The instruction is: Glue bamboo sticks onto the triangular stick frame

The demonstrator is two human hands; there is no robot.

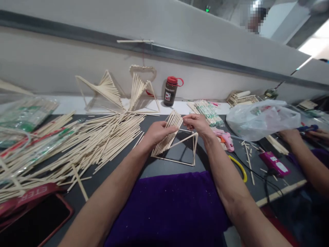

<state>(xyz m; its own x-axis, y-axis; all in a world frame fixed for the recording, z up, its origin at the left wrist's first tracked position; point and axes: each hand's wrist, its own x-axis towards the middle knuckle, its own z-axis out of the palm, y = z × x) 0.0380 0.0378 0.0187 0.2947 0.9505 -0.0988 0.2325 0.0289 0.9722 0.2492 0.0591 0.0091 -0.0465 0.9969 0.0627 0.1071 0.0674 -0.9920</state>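
A frame of pale wooden sticks [173, 160] stands on the dark table in front of me, with a slanted row of closely set sticks [169, 137] on its left side. My left hand [159, 132] is closed on that row, its thumb across the sticks. At the upper right end of the row is my right hand [194, 122], thumb and fingers pinched together; what is between the fingertips is too small to make out. An open triangular part of the frame [194, 147] rises under my right hand.
Many loose sticks [102, 137] spread over the left, beside a phone [38, 223]. Twisted stick models [108, 90] and a bottle [170, 91] stand behind. On the right lie a pink glue gun [224, 139], plastic bag [262, 120], purple box [275, 164], cables and another person's hands.
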